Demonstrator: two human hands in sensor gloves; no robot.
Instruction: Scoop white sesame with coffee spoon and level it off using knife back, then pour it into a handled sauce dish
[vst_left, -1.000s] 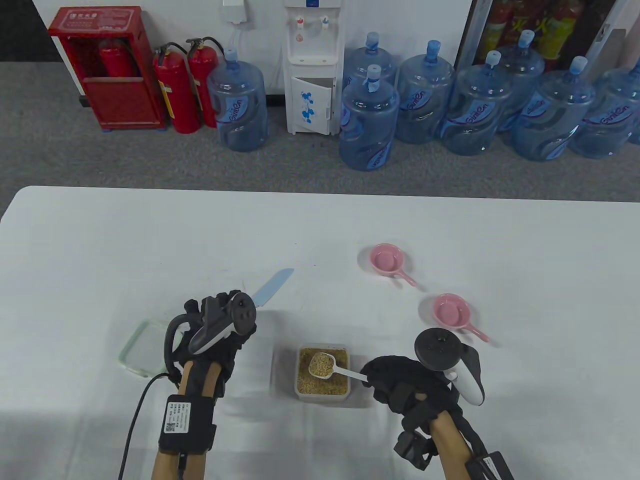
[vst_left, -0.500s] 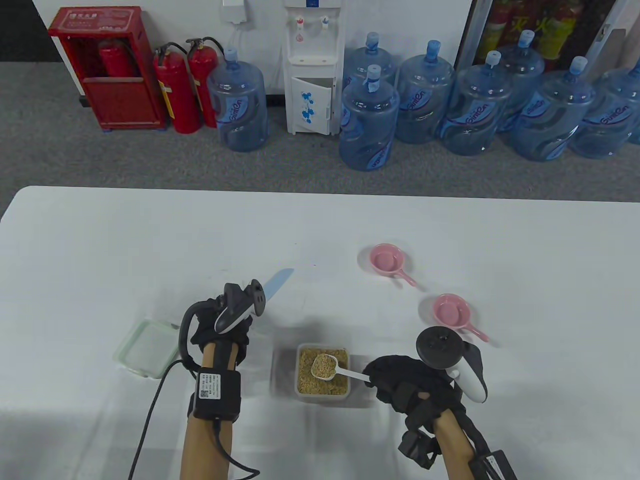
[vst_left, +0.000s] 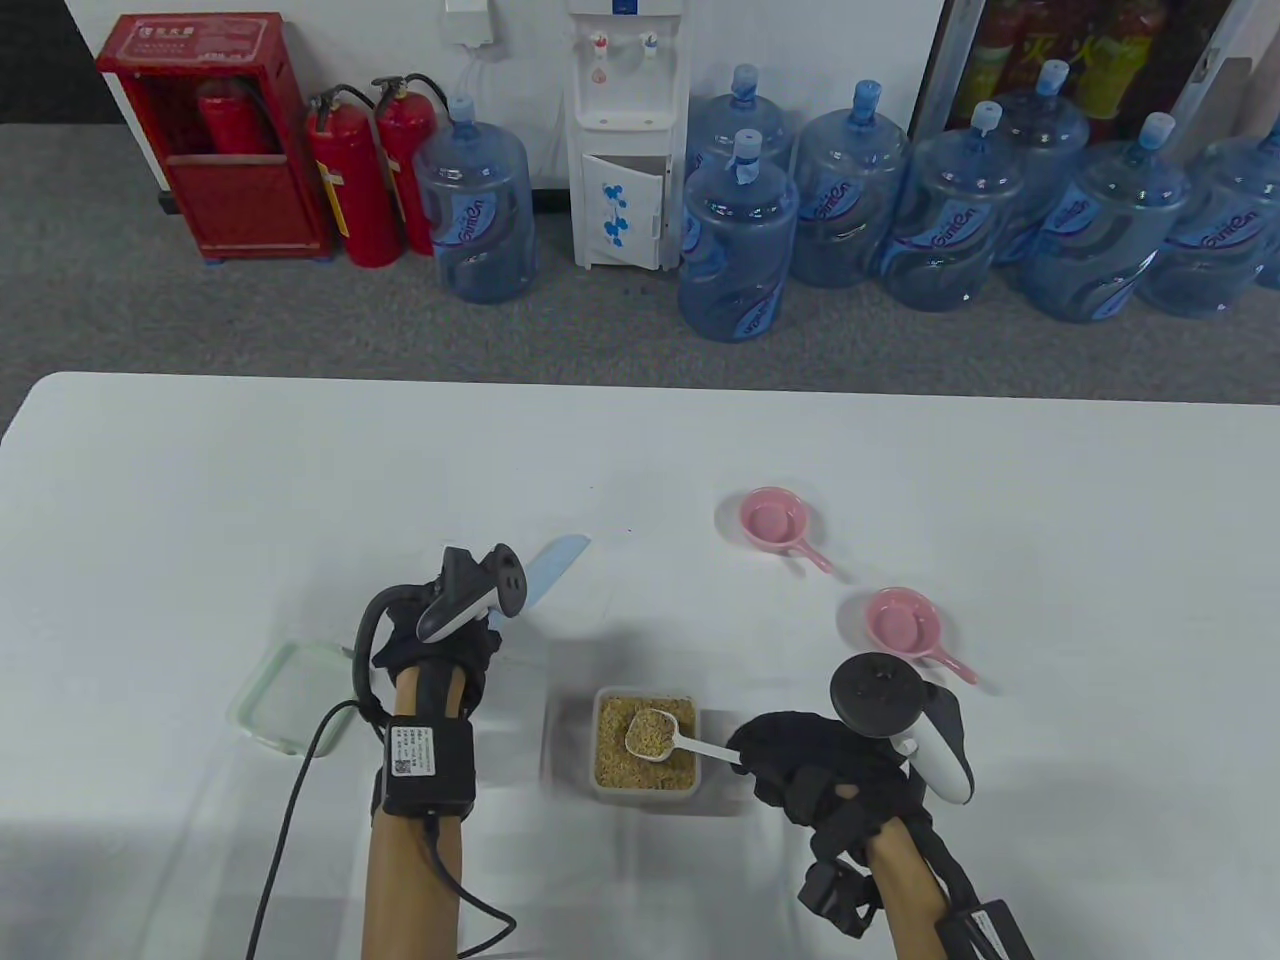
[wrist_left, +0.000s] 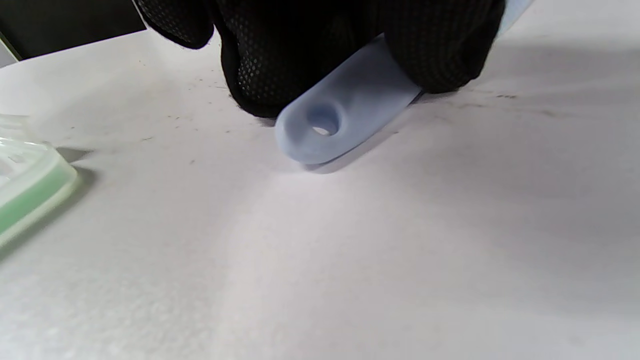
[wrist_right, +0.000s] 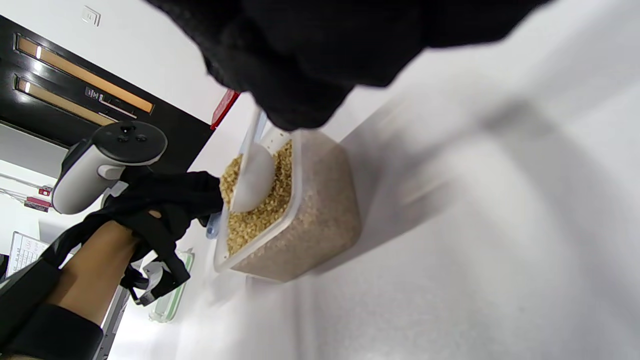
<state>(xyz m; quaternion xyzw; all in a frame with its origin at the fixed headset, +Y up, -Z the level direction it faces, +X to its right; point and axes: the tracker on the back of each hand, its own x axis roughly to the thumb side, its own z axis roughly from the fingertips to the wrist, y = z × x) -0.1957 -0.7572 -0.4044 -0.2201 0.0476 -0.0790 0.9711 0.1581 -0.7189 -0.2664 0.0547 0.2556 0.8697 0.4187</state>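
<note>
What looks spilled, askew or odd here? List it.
Nothing stands out. The sesame stays inside the clear plastic container, the white coffee spoon is heaped over it, and both pink handled sauce dishes sit upright and empty.

The blue water jugs (vst_left: 472, 205) carry a script brand label, not clearly legible.

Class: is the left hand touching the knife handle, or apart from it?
Touching. The left wrist view shows the left hand's gloved fingers wrapped over the blue knife handle.
</note>
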